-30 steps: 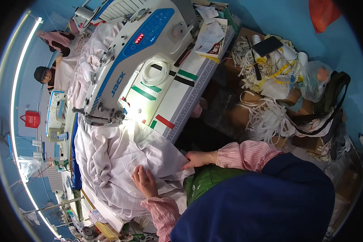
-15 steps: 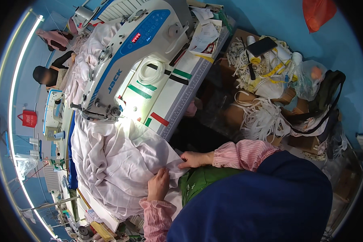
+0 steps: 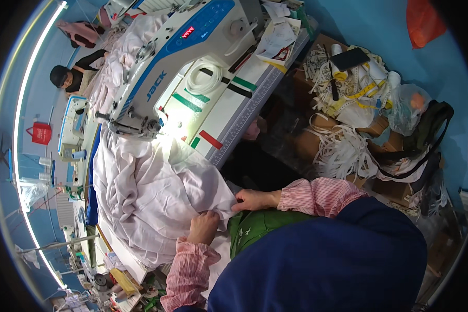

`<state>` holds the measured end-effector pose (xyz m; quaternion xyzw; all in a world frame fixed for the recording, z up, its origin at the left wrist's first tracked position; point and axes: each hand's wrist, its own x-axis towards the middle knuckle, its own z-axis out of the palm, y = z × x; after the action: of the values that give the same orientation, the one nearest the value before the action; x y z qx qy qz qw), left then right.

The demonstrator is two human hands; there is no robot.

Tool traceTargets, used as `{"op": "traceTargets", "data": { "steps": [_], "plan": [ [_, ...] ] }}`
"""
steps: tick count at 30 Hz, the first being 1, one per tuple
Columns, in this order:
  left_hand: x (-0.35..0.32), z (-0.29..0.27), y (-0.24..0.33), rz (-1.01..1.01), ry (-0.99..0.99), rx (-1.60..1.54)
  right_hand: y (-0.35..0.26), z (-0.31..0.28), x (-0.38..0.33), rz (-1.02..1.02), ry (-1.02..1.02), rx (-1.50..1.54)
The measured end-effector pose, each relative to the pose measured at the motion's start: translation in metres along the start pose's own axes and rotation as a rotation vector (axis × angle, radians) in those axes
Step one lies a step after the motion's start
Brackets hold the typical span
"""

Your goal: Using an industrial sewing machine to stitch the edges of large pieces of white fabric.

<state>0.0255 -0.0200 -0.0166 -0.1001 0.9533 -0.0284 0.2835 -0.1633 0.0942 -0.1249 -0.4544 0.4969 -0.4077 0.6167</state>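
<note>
Worktable (image 3: 213, 117) ahead, left grip (image 3: 204, 228) and right grip (image 3: 255, 199) pinch fabric (image 3: 151, 192).

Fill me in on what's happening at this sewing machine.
A person's right hand pinches an edge of pale cloth, with the left hand curled against it nearby. The cloth lies bunched by the lit sewing machine; whether the needle is in it can't be seen. Another person is beyond the machine.

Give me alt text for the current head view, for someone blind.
A person's right hand pinches bunched pale fabric at an industrial sewing machine; the left hand curls against the fabric. Coiled white cord lies on the worktop; a black phone tops heaped trimmings at upper right.
</note>
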Motion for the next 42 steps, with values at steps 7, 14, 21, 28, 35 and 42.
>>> {"op": "traceTargets", "data": {
  "steps": [7, 14, 21, 28, 35, 42],
  "plan": [
    [0.013, 0.006, 0.0, -0.071, 0.034, -0.03, 0.034, 0.014, 0.011, -0.162, 0.092, 0.163],
    [0.003, 0.031, 0.0, -0.205, -0.052, 0.072, 0.015, 0.003, -0.017, -0.045, 0.04, 0.237],
    [0.002, 0.039, -0.002, -0.335, -0.142, 0.221, 0.014, 0.012, -0.015, -0.08, 0.111, 0.672],
    [-0.058, -0.041, 0.014, -0.098, 0.006, 0.047, 0.034, 0.006, 0.002, -0.066, 0.243, 0.86],
    [-0.109, -0.175, 0.018, 0.067, 0.262, -0.087, -0.044, 0.004, -0.064, 0.022, -0.015, 0.463],
    [-0.053, -0.161, 0.052, 0.333, 0.42, -0.211, -0.049, -0.001, -0.088, -0.005, 0.023, 0.29]
  ]
}}
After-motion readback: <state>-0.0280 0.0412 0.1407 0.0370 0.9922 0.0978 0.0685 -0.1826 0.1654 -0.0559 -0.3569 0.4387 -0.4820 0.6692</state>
